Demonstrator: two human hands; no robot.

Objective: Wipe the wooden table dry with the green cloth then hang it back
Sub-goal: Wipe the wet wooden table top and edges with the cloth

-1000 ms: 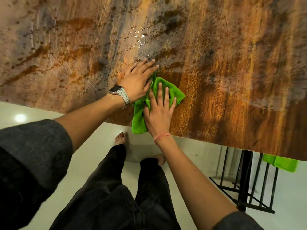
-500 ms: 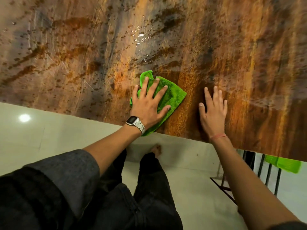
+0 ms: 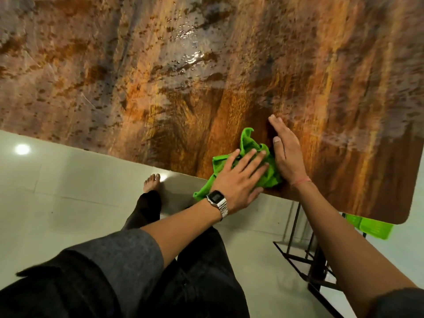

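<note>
The green cloth (image 3: 249, 143) lies bunched at the near edge of the wooden table (image 3: 160, 65), one corner drooping over the edge. My left hand (image 3: 238, 180), with a metal watch on its wrist, presses flat on the cloth with straight fingers. My right hand (image 3: 285, 150) stands on its side just right of the cloth, fingers straight, touching the table and the cloth's right side. Water drops and a shiny wet patch cover the far middle of the table.
The table's near edge runs diagonally from left to lower right, ending in a rounded corner (image 3: 401, 216). Black metal table legs (image 3: 319, 267) stand below at the right. A green plastic thing (image 3: 374, 227) shows under the corner. My bare foot (image 3: 151, 182) is on the pale tiled floor.
The cloth slid right along the near edge and bunched up under my left hand. My right hand turned from flat on the table onto its side against the cloth.
</note>
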